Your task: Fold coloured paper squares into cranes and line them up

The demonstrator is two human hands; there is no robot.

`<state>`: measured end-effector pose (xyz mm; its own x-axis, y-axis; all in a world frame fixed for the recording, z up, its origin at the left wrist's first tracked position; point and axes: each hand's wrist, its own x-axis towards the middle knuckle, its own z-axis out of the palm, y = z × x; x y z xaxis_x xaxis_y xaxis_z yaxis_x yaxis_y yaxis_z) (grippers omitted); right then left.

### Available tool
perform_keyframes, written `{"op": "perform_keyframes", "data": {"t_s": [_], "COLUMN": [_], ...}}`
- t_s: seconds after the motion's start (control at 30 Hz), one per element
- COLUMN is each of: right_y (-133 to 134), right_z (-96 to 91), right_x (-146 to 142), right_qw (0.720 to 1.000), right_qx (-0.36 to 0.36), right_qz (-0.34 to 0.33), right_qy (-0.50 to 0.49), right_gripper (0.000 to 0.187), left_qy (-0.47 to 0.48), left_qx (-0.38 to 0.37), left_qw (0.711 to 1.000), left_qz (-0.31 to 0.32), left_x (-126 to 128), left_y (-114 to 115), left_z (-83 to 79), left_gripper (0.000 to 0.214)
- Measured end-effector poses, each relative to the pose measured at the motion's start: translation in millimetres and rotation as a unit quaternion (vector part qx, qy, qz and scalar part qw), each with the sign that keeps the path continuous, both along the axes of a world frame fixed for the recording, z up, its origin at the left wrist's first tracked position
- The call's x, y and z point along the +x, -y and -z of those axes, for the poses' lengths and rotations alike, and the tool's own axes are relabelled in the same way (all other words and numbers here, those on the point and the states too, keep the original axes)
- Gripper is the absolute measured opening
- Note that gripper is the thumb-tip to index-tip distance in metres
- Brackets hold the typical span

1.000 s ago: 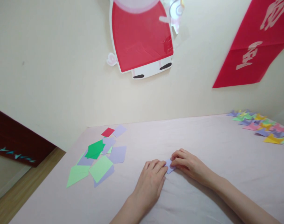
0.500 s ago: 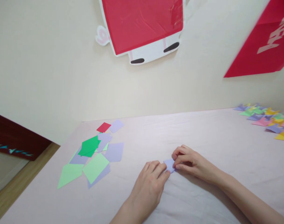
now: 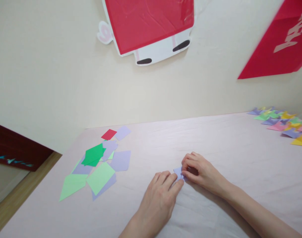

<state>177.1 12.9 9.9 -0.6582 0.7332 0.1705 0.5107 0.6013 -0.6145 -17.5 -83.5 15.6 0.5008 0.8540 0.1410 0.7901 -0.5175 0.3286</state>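
A small folded piece of lilac origami paper (image 3: pixel 178 172) lies on the cloth-covered surface between my hands, largely hidden by fingers. My left hand (image 3: pixel 162 192) comes from below and holds the paper down, thumb and fingertips on its left and lower edges. From the right, my right hand (image 3: pixel 200 170) pinches the paper's right side between thumb and curled fingers. Fold lines show near the two thumbs, but the exact shape is too small to make out.
Loose paper squares lie on the left: light green (image 3: pixel 100 178), dark green (image 3: pixel 94 155), lilac (image 3: pixel 120 161) and red (image 3: pixel 108 134). At the far right stand rows of folded coloured paper figures (image 3: pixel 287 122). A wall with red decorations (image 3: pixel 153 24) rises behind the surface (image 3: pixel 151 142).
My right fingers have shifted slightly inward over the paper and bent its right part. My left thumb has slid a little to the right. The view has tilted slightly.
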Motion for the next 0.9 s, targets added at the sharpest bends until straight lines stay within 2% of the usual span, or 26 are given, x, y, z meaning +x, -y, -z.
{"op": "perform_keyframes", "data": {"t_s": [0.9], "right_y": [0.9], "right_z": [7.2], "right_x": [-2.1], "right_qw": [1.000], "right_qx": [0.012], "right_qz": [-0.004], "right_qy": [0.004], "right_gripper": [0.015], "left_qy": [-0.021], "left_qx": [-0.014], "left_qw": [1.000], "left_qz": [-0.007], "left_x": [2.5], "left_y": [0.8], "left_z": [6.7], "left_gripper": [0.044]}}
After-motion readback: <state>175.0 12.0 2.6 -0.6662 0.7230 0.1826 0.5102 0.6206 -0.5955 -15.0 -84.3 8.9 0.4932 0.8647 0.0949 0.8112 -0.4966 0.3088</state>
